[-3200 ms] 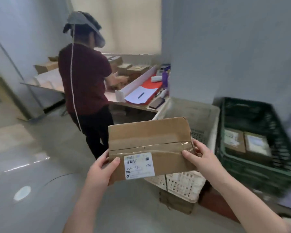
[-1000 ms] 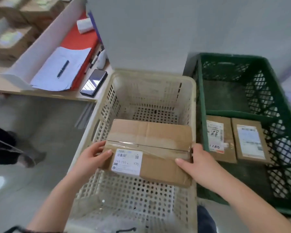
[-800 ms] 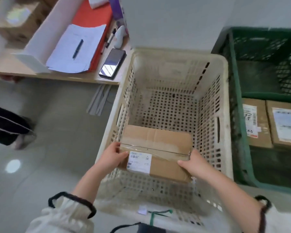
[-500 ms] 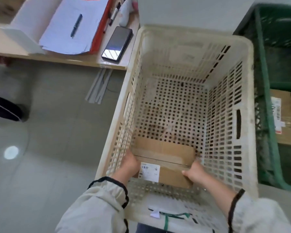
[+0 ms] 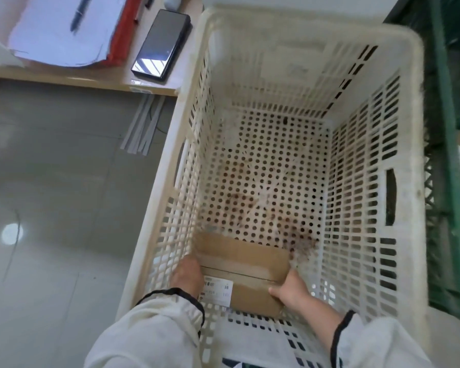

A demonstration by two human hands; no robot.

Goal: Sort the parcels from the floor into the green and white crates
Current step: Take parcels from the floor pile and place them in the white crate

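While I lean over the white crate [image 5: 409, 166], both my hands are down inside it and hold one brown cardboard parcel [image 5: 243, 261] between them.

Left hand [image 5: 186, 274]: set against the parcel's left end, back of the hand uppermost. The fingers are hidden under the box, so the grip is judged from the hold alone.

Right hand [image 5: 290, 288]: curled round the right end, thumb lying on the top face.

Parcel: lying flat, with a taped seam across its top. A white barcode label [image 5: 215, 289] sits at the near left corner, just beside my left hand. The parcel is low at the near end of the crate, closer to the left wall. Whether it touches the perforated floor, I cannot tell.

Green crate [image 5: 448, 128]: stands just beside the white one, on its right.

Table [image 5: 91, 78], upper left: a dark phone [image 5: 161, 45], and white papers [image 5: 56, 35] with a pen [image 5: 78, 13] on them, over a red folder [image 5: 124, 35].
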